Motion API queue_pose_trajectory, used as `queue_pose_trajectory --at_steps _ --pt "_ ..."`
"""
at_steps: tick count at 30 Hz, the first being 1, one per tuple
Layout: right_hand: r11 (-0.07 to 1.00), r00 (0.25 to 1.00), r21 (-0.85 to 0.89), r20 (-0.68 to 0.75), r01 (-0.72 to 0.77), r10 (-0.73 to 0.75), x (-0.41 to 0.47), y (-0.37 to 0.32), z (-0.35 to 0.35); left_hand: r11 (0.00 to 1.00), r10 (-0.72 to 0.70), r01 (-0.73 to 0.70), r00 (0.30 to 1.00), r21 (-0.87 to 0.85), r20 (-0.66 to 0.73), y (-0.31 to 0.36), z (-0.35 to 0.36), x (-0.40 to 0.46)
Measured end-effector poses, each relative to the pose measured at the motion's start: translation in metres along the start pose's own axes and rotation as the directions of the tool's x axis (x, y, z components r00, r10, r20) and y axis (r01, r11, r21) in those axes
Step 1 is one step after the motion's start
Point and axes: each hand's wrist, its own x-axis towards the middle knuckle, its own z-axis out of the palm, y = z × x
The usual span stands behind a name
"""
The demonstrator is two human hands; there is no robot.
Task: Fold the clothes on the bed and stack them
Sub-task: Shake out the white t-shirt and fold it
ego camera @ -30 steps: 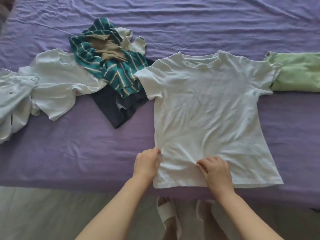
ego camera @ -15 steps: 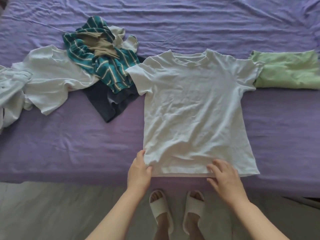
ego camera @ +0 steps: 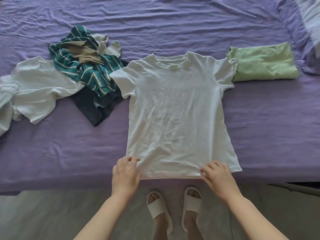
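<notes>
A white T-shirt (ego camera: pixel 176 110) lies flat, front up, in the middle of the purple bed (ego camera: pixel 52 153), its collar away from me and its hem at the bed's near edge. My left hand (ego camera: pixel 125 174) pinches the hem's left corner with curled fingers. My right hand (ego camera: pixel 216 175) grips the hem right of centre, short of the right corner. A folded green garment (ego camera: pixel 263 63) sits just past the shirt's right sleeve, touching it.
Left of the shirt is a loose heap: a teal striped garment (ego camera: pixel 90 73) with a tan piece (ego camera: pixel 86 55) on it, a dark navy garment (ego camera: pixel 97 108) beneath, and another white T-shirt (ego camera: pixel 39 89). My feet in white slippers (ego camera: pixel 159 210) stand on the grey floor.
Both hands slid from the shirt's lower front down to its hem, and the wrinkles there have been pulled flatter. My view has shifted back, showing the floor and slippers.
</notes>
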Motion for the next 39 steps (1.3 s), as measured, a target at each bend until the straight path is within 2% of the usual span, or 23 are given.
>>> queue_pose_trajectory --at_steps 3,5,7,11,14,15,17,20,22,26,29,32,34,37,39 --pt "0.999 0.999 -0.013 -0.017 -0.038 0.038 0.000 0.017 -0.005 0.943 0.322 -0.327 0.944 0.061 0.073 0.037 0.012 0.012" --pt "0.996 0.998 -0.051 -0.018 -0.066 0.065 -0.002 0.031 -0.008 0.897 0.405 -0.428 0.896 0.112 0.180 0.059 0.021 0.019" --pt "0.991 0.995 -0.085 -0.021 -0.099 0.097 -0.003 0.044 -0.013 0.870 0.438 -0.472 0.873 0.144 0.215 0.071 0.031 0.028" --pt "0.987 0.993 -0.111 -0.012 -0.116 0.116 -0.003 0.061 -0.021 0.884 0.418 -0.450 0.883 0.128 0.215 0.067 0.035 0.039" --pt "0.958 0.962 0.087 0.002 -0.274 0.275 -0.005 0.064 -0.020 0.927 0.373 -0.372 0.900 -0.048 0.224 0.063 0.032 0.035" --pt "0.927 0.941 0.171 0.008 -0.335 0.339 -0.005 0.063 -0.019 0.950 0.312 -0.302 0.922 -0.079 0.229 0.065 0.030 0.034" --pt "0.861 0.897 0.280 -0.001 -0.425 0.443 -0.005 0.061 -0.017 0.973 0.231 -0.221 0.941 -0.066 0.249 0.070 0.030 0.032" --pt "0.764 0.836 0.393 0.024 -0.511 0.548 -0.002 0.057 -0.018 0.967 0.253 -0.236 0.934 -0.094 0.254 0.076 0.033 0.031" --pt "0.717 0.820 0.444 0.077 -0.537 0.567 -0.001 0.057 -0.020 0.970 0.242 -0.232 0.940 -0.070 0.239 0.074 0.038 0.033" --pt "0.706 0.833 0.461 0.164 -0.539 0.529 -0.005 0.059 -0.026 0.975 0.210 -0.182 0.944 -0.127 0.257 0.075 0.035 0.032" --pt "0.684 0.817 0.454 0.235 -0.571 0.526 -0.017 0.063 -0.032 0.969 0.247 -0.219 0.892 -0.114 0.380 0.071 0.029 0.031" --pt "0.670 0.806 0.458 0.237 -0.585 0.542 -0.022 0.065 -0.035 0.955 0.271 -0.297 0.841 -0.018 0.468 0.080 0.023 0.031" --pt "0.628 0.792 0.505 0.223 -0.592 0.568 -0.018 0.063 -0.035 0.943 0.303 -0.334 0.845 -0.008 0.440 0.099 0.022 0.034" --pt "0.518 0.733 0.584 0.211 -0.625 0.647 -0.008 0.059 -0.034 0.912 0.399 -0.407 0.842 -0.060 0.363 0.143 0.031 0.043" --pt "0.510 0.708 0.579 0.173 -0.635 0.685 -0.005 0.060 -0.030 0.901 0.429 -0.423 0.836 -0.095 0.343 0.177 0.041 0.047"
